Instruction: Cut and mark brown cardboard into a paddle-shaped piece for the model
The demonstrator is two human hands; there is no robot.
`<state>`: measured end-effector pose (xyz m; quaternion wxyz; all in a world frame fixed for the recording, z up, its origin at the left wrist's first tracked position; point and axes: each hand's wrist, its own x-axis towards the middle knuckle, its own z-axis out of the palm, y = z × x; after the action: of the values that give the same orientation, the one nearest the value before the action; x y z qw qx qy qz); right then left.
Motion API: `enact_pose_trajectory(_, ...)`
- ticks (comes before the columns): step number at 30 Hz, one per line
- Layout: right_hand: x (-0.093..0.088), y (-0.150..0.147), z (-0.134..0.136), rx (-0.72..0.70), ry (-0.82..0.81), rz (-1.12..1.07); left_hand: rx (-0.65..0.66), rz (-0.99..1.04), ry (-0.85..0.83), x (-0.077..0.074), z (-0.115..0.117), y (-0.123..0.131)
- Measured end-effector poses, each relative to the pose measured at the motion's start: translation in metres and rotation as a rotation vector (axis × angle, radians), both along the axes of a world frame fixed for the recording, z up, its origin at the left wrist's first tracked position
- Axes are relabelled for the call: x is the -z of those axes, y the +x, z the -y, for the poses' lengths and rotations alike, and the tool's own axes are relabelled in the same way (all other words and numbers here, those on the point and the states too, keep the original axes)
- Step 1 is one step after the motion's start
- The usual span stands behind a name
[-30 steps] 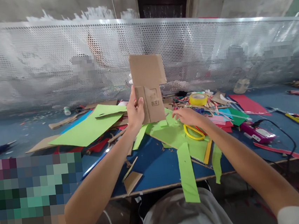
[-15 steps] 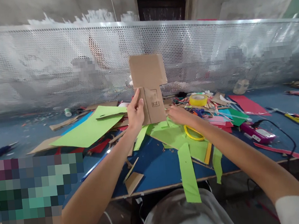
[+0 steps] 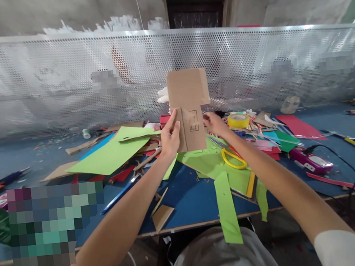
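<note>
A piece of brown cardboard (image 3: 188, 88) stands upright in front of me, with a wider upper part and a printed square mark on its lower part. My left hand (image 3: 170, 135) is closed on its lower left edge, thumb on the near face. At the lower right edge is my right hand (image 3: 214, 124), its fingers curled together; whether they pinch the edge or some small thing is hidden. Scissors (image 3: 234, 159) with yellow handles lie below the right hand, on green paper (image 3: 199, 162).
A large green sheet (image 3: 110, 152) lies left over cardboard scraps. Yellow tape (image 3: 238, 120), red paper (image 3: 299, 126) and a purple device (image 3: 312, 161) with a cord are on the right. A green strip (image 3: 229, 211) hangs over the table's front edge. Behind stands a perforated metal screen (image 3: 65, 77).
The view has shifted slightly. My right hand has risen to the cardboard's lower right edge, uncovering more of the scissors. The left hand keeps its hold on the cardboard.
</note>
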<state>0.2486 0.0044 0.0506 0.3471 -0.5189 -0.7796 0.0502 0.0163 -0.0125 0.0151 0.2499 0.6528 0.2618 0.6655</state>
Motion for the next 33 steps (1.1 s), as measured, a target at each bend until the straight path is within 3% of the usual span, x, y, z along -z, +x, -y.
enact_pose_trajectory(2,-0.004,0.023,-0.001,0.080,0.170,-0.611,0.004,-0.025,0.019,0.002,0.000,0.002)
enact_pose_trajectory(3,-0.005,0.032,0.001,0.086,0.213,-0.711,0.000,-0.037,0.026,0.004,-0.001,0.003)
enact_pose_trajectory(6,-0.004,0.046,0.015,0.088,0.304,-0.840,-0.026,-0.063,0.035,0.007,-0.001,0.005)
enact_pose_trajectory(9,-0.007,0.037,0.038,0.062,0.390,-0.914,-0.039,-0.099,0.048,0.007,0.003,0.006)
enact_pose_trajectory(10,-0.010,0.030,0.046,-0.010,0.402,-0.929,-0.038,-0.113,0.053,0.005,0.006,0.007)
enact_pose_trajectory(14,-0.031,-0.005,0.069,-0.269,0.362,-0.741,-0.004,-0.192,0.071,-0.002,0.022,0.011)
enact_pose_trajectory(16,-0.042,-0.019,0.075,-0.306,0.343,-0.644,0.028,-0.228,0.092,-0.005,0.031,0.015)
enact_pose_trajectory(20,-0.055,-0.032,0.083,-0.249,0.367,-0.469,0.040,-0.233,0.100,-0.007,0.043,0.019)
enact_pose_trajectory(27,-0.048,-0.032,0.086,-0.198,0.420,-0.387,0.025,-0.233,0.102,-0.007,0.043,0.020)
enact_pose_trajectory(33,-0.052,-0.032,0.089,-0.218,0.422,-0.319,0.045,-0.237,0.110,-0.006,0.041,0.020)
